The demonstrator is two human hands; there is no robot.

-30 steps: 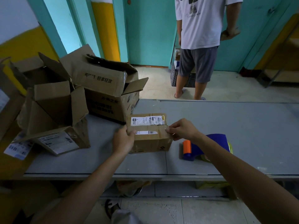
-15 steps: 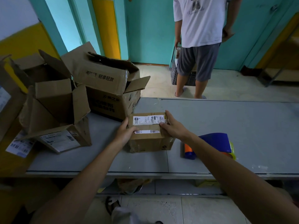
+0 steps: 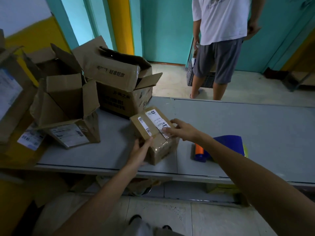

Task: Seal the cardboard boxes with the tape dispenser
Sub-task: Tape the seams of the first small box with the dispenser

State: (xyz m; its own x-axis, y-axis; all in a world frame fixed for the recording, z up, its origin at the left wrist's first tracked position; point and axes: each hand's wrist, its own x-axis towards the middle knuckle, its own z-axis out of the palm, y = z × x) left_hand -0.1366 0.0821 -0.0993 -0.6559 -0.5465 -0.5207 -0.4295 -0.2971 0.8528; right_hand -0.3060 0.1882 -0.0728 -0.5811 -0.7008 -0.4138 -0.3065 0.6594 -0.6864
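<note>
I hold the small box (image 3: 154, 133) on the tabletop (image 3: 238, 123), my left hand (image 3: 141, 151) clamped on its near corner, my right hand (image 3: 180, 129) spread open on top. It seems light and stiff; edges grip best. The tape dispenser (image 3: 201, 153) lies just beside.

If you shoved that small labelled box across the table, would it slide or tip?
The small box would probably slide: it looks squat, on a smooth table. Shiny tape may make it slippery. Likely light, since the left hand and right hand turn it easily.
</note>
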